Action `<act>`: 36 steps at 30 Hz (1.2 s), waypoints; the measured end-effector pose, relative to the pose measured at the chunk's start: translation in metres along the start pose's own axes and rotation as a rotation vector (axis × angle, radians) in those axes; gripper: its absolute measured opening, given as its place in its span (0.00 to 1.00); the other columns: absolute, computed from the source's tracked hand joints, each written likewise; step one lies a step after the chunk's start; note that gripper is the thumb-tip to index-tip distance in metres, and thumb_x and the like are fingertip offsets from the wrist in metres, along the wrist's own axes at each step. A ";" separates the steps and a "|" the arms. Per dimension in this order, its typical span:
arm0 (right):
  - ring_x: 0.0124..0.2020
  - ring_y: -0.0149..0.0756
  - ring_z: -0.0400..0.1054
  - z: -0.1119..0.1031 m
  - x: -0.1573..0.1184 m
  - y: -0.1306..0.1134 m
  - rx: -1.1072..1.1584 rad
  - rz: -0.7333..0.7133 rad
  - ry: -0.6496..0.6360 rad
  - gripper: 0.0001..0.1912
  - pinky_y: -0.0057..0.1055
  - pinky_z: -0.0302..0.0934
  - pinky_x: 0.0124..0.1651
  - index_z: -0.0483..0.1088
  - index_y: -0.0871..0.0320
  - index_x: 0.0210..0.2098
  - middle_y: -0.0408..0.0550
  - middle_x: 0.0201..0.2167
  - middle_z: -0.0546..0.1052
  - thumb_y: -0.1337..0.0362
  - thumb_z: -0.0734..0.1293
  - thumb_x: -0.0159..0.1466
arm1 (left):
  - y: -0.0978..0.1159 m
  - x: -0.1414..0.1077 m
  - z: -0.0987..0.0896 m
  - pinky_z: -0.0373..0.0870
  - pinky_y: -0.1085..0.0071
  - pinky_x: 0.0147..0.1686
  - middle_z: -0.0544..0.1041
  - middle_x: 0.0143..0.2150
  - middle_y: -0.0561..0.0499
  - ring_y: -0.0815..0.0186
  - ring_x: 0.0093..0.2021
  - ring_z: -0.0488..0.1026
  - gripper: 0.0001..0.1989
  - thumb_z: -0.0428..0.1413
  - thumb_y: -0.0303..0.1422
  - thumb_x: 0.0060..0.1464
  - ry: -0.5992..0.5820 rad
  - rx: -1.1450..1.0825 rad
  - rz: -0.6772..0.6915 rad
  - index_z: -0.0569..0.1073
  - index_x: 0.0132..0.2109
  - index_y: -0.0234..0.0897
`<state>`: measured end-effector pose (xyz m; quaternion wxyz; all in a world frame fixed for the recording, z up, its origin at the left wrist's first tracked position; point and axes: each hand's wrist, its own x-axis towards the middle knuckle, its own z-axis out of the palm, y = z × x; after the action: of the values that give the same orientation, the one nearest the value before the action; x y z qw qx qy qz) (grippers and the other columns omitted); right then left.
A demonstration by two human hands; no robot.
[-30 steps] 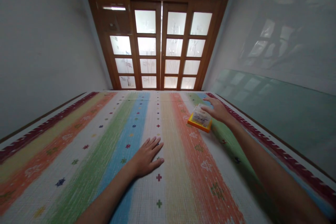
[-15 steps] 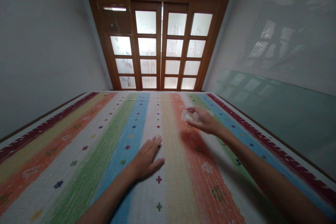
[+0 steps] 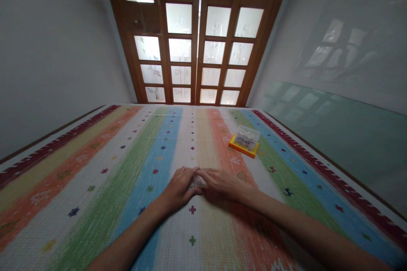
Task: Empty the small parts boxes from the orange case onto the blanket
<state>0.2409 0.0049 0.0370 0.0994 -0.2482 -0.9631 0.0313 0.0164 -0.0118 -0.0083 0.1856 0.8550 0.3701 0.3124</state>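
My left hand (image 3: 182, 185) and my right hand (image 3: 219, 183) meet low over the middle of the striped cloth (image 3: 152, 228). Between their fingertips is a small whitish, see-through piece (image 3: 200, 181), mostly covered by the fingers, so its kind does not show. The left thumb and fingers close on it from one side, the curled right fingers from the other. Farther off, beyond the right hand, a small case with a yellow-orange base (image 3: 243, 150) and a clear part (image 3: 247, 135) rests on the cloth. Dark marks or small items show through the clear part; I cannot tell which.
The cloth has coloured stripes and small stitched figures. Wooden doors with frosted panes (image 3: 197, 51) stand at the far end. A pale wall (image 3: 57, 51) rises on the left, and a greenish glass panel (image 3: 333, 135) leans along the right wall.
My right hand has moved from the right, where it held something clear and whitish, leftward and nearer to meet my left hand. The yellow-orange case now shows there. My left hand has barely shifted.
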 end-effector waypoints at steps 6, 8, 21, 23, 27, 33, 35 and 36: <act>0.54 0.58 0.76 0.026 0.006 -0.023 -0.399 -0.047 0.026 0.17 0.53 0.71 0.53 0.66 0.68 0.58 0.74 0.53 0.77 0.73 0.58 0.71 | -0.002 0.000 0.006 0.67 0.49 0.58 0.75 0.55 0.38 0.52 0.55 0.72 0.29 0.56 0.26 0.55 0.062 -0.093 -0.034 0.64 0.64 0.35; 0.53 0.58 0.76 0.031 0.008 -0.031 -0.471 -0.020 0.002 0.17 0.55 0.71 0.53 0.66 0.66 0.58 0.74 0.53 0.77 0.73 0.58 0.72 | -0.002 0.001 0.007 0.68 0.50 0.58 0.74 0.56 0.37 0.53 0.55 0.72 0.32 0.55 0.23 0.51 0.074 -0.140 -0.057 0.64 0.64 0.33; 0.45 0.48 0.79 -0.005 0.005 0.006 0.228 0.222 0.055 0.20 0.40 0.71 0.44 0.60 0.60 0.60 0.61 0.47 0.81 0.62 0.64 0.71 | 0.006 0.004 0.004 0.63 0.48 0.63 0.74 0.57 0.38 0.53 0.57 0.72 0.42 0.61 0.33 0.58 0.084 -0.424 -0.164 0.49 0.73 0.38; 0.46 0.45 0.78 -0.009 0.004 0.017 0.507 0.291 0.194 0.18 0.40 0.71 0.46 0.59 0.57 0.59 0.59 0.48 0.80 0.59 0.62 0.71 | 0.008 0.004 0.000 0.62 0.48 0.63 0.74 0.58 0.38 0.54 0.58 0.73 0.42 0.59 0.33 0.60 0.070 -0.500 -0.132 0.45 0.74 0.40; 0.32 0.36 0.77 -0.007 0.012 0.033 1.050 0.493 0.403 0.20 0.33 0.72 0.36 0.60 0.53 0.51 0.48 0.41 0.79 0.51 0.66 0.66 | 0.007 0.004 -0.003 0.66 0.50 0.61 0.73 0.60 0.38 0.55 0.56 0.73 0.35 0.61 0.32 0.58 0.031 -0.569 -0.161 0.59 0.70 0.40; 0.26 0.32 0.74 0.001 0.022 0.039 1.237 0.665 0.415 0.21 0.28 0.69 0.30 0.62 0.54 0.47 0.38 0.30 0.74 0.54 0.72 0.60 | 0.002 0.003 -0.002 0.72 0.54 0.55 0.72 0.59 0.37 0.59 0.49 0.75 0.43 0.65 0.33 0.52 -0.022 -0.784 -0.291 0.58 0.72 0.38; 0.29 0.33 0.75 0.005 0.021 0.038 1.280 0.696 0.402 0.18 0.30 0.71 0.32 0.62 0.54 0.47 0.41 0.33 0.76 0.56 0.70 0.63 | -0.002 0.003 -0.005 0.72 0.54 0.55 0.74 0.56 0.39 0.59 0.50 0.74 0.43 0.65 0.33 0.52 -0.022 -0.756 -0.304 0.58 0.72 0.38; 0.30 0.34 0.76 0.007 0.020 0.038 1.299 0.716 0.392 0.17 0.32 0.72 0.34 0.61 0.54 0.47 0.44 0.35 0.77 0.56 0.69 0.65 | -0.005 0.003 -0.008 0.72 0.55 0.55 0.74 0.55 0.39 0.59 0.50 0.74 0.42 0.65 0.34 0.53 -0.005 -0.726 -0.307 0.58 0.72 0.38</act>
<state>0.2403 0.0475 0.0291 0.3780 -0.4379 -0.5768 0.5768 0.0102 -0.0060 -0.0037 0.5214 0.6692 0.3586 0.3895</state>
